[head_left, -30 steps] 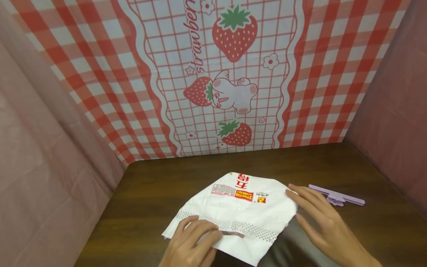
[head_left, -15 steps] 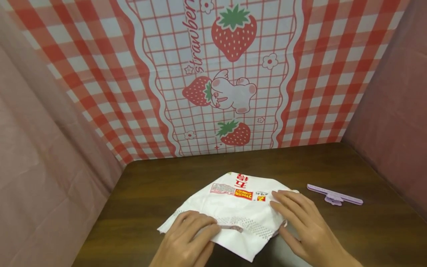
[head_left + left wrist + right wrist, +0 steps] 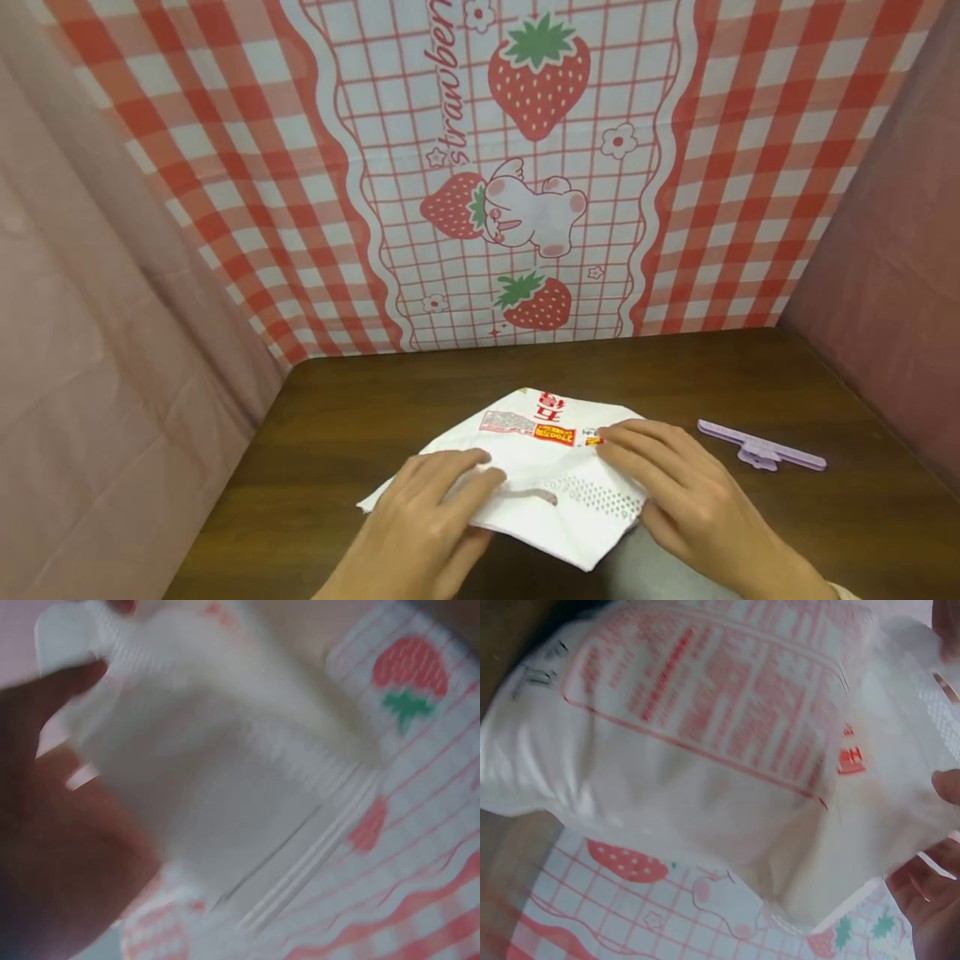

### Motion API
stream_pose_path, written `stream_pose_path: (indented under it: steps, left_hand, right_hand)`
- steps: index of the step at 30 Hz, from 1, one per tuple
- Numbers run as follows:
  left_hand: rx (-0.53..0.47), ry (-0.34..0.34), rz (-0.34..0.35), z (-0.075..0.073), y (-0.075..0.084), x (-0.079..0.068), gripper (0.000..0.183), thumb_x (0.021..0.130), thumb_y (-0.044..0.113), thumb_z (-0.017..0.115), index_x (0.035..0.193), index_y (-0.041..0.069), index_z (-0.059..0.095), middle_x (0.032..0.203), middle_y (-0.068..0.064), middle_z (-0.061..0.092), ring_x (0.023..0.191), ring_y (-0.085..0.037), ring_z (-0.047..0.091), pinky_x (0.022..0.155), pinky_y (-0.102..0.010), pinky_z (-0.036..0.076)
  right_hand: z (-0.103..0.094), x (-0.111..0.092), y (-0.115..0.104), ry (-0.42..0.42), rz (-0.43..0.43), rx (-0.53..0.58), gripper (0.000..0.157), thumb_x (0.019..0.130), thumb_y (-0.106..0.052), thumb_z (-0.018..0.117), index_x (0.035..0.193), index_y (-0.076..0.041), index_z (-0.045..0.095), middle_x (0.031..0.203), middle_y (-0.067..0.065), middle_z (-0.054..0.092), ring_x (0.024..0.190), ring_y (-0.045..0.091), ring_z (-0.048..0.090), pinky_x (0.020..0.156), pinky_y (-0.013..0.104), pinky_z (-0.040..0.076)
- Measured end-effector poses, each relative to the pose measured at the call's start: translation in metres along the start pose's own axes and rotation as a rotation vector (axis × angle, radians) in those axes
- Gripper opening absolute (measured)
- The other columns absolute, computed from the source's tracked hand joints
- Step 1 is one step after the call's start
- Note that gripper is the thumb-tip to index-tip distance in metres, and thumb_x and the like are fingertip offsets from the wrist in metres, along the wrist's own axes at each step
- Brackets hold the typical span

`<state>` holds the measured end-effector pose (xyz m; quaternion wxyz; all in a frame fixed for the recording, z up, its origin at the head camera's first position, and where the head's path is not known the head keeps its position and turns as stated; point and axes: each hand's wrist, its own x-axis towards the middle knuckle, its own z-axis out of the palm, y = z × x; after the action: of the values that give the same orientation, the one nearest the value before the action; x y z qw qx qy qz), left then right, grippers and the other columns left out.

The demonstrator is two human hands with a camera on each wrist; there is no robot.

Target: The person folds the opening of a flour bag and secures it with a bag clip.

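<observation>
Behind the white bag (image 3: pixel 525 460), a strip of dark table (image 3: pixel 420 383) gives a hand room to pass, up to the upright checked cloth (image 3: pixel 757 150); another lane runs left of the bag as far as the left curtain (image 3: pixel 97 350). Right of it, the right hand (image 3: pixel 690 492) and then a purple clip (image 3: pixel 761 451) stand in the way, while the left hand (image 3: pixel 423 517) blocks its near left corner.
</observation>
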<state>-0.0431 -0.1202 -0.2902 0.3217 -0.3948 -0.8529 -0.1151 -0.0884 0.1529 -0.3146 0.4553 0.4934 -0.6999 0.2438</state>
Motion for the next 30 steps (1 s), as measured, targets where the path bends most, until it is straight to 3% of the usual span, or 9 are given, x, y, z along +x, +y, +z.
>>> stream_pose_path:
  steps: [3,5,7,11,15,18,21,26,30]
  left_hand:
    - [0.070,-0.158,-0.147,-0.008,-0.004,-0.002,0.054,0.065,0.024,0.076,0.114,0.015,0.053,0.121,-0.006,0.049,0.109,-0.021,0.048,0.080,-0.038,0.044]
    - [0.116,-0.231,-0.227,-0.012,-0.008,-0.002,0.052,0.064,0.021,0.078,0.109,0.016,0.054,0.120,-0.006,0.048,0.105,-0.021,0.049,0.076,-0.037,0.045]
    - [0.152,-0.258,-0.277,-0.015,-0.012,-0.003,0.042,0.063,0.013,0.077,0.099,0.015,0.055,0.110,-0.004,0.053,0.096,-0.020,0.053,0.072,-0.035,0.046]
    - [0.204,-0.214,-0.279,-0.019,-0.022,-0.005,0.031,0.059,0.002,0.073,0.081,0.014,0.055,0.084,0.004,0.059,0.072,-0.013,0.055,0.064,-0.028,0.044]
    - [0.169,-0.126,-0.266,-0.027,-0.032,-0.003,0.028,0.062,0.008,0.077,0.075,0.018,0.054,0.071,0.013,0.056,0.062,-0.004,0.050,0.059,-0.024,0.042]
    - [0.085,-0.069,-0.289,-0.032,-0.040,-0.002,0.026,0.066,0.015,0.077,0.077,0.023,0.055,0.071,0.018,0.056,0.062,0.001,0.049,0.057,-0.023,0.042]
    - [-0.087,-0.039,-0.324,-0.034,-0.055,-0.003,0.023,0.071,0.019,0.075,0.084,0.025,0.057,0.077,0.019,0.058,0.066,0.001,0.052,0.058,-0.022,0.044]
    - [-0.398,-0.069,-0.435,-0.028,-0.082,-0.007,0.044,0.076,0.028,0.071,0.114,0.026,0.048,0.091,0.015,0.063,0.084,-0.002,0.060,0.073,-0.024,0.048]
    - [-0.552,-0.100,-0.458,-0.022,-0.093,-0.009,0.045,0.075,0.030,0.071,0.114,0.027,0.048,0.094,0.013,0.063,0.089,-0.006,0.060,0.077,-0.027,0.047]
  right_hand:
    - [-0.004,0.004,0.004,-0.014,0.021,-0.005,0.035,0.083,-0.008,0.037,0.102,0.002,0.064,0.100,0.014,0.063,0.092,0.028,0.056,0.089,0.025,0.036]
    - [-0.006,0.006,0.007,-0.030,0.044,0.004,0.035,0.081,-0.008,0.037,0.101,0.000,0.065,0.100,0.011,0.063,0.092,0.026,0.056,0.089,0.023,0.035]
    - [-0.006,0.009,0.009,-0.041,0.056,0.011,0.035,0.079,-0.007,0.038,0.100,-0.001,0.066,0.100,0.010,0.063,0.092,0.025,0.056,0.090,0.023,0.035]
    - [-0.007,0.013,0.013,-0.055,0.071,0.032,0.031,0.082,-0.009,0.040,0.097,-0.001,0.066,0.097,0.008,0.064,0.091,0.024,0.056,0.090,0.022,0.036]
    - [-0.009,0.017,0.018,-0.043,0.096,0.062,0.028,0.088,-0.014,0.043,0.093,-0.001,0.067,0.093,0.006,0.064,0.088,0.021,0.056,0.088,0.020,0.037]
    - [-0.009,0.020,0.023,-0.008,0.103,0.098,0.024,0.088,-0.014,0.046,0.090,-0.002,0.067,0.089,0.005,0.064,0.084,0.020,0.057,0.084,0.020,0.040]
    - [-0.008,0.022,0.028,0.023,0.124,0.128,0.020,0.087,-0.013,0.050,0.088,-0.003,0.068,0.086,0.005,0.064,0.080,0.017,0.057,0.079,0.018,0.042]
    - [-0.006,0.021,0.034,0.053,0.195,0.168,0.011,0.085,-0.014,0.060,0.088,-0.008,0.069,0.082,0.002,0.065,0.075,0.011,0.057,0.068,0.015,0.042]
    - [-0.004,0.019,0.038,0.093,0.235,0.202,0.009,0.079,-0.006,0.066,0.087,-0.009,0.069,0.080,0.001,0.065,0.070,0.007,0.054,0.060,0.014,0.039]
